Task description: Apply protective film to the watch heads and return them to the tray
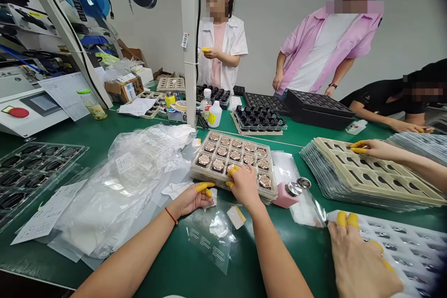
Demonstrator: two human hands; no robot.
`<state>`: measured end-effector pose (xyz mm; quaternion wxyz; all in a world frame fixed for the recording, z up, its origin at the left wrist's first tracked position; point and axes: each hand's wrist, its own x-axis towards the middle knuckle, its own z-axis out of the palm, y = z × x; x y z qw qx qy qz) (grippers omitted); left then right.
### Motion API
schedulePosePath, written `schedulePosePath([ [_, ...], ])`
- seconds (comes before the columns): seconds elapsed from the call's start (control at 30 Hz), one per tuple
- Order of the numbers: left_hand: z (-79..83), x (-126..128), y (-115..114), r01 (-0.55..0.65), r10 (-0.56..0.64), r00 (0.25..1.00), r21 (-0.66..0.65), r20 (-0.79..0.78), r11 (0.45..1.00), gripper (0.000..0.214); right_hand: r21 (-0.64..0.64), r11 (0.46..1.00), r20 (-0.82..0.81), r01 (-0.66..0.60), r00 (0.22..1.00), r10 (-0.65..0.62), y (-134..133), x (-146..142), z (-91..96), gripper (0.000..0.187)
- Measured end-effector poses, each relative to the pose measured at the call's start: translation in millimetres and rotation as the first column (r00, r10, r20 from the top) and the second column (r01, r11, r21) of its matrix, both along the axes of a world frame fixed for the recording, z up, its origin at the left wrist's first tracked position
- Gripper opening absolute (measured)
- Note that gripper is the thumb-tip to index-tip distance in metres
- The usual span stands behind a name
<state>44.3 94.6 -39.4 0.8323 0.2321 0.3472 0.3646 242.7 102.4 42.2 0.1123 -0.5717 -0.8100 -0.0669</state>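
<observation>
My left hand, with yellow finger cots on thumb and index finger, lies palm up and loosely curled on a white wipe. Nothing shows in its palm. At the front edge of a stacked clear tray, my right hand pinches a rose-gold watch case in the front row, partly hidden by its fingers. Several more watch cases sit in the tray's square pockets. Just below my hands lie a clear printed film and a small white-and-tan pad.
Plastic bags cover the left side. A pink pump bottle stands right of the tray. Farther right are stacked beige trays and a white tray, with co-workers' hands on both. A post rises behind. Other people stand across the table.
</observation>
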Motion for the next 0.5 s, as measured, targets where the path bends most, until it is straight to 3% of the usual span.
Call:
schedulePosePath([
  [0.27, 1.6, -1, 1, 0.022, -0.022, 1.000, -0.027, -0.015, 0.999, 0.023, 0.065, 0.997, -0.083, 0.035, 0.996, -0.030, -3, 4, 22.6, 0.011],
  [0.5, 8.2, 0, -2, 0.019, -0.020, 0.999, -0.027, -0.025, 0.999, 0.022, 0.056, 0.997, -0.025, 0.047, 0.999, -0.045, -5, 4, 16.3, 0.012],
])
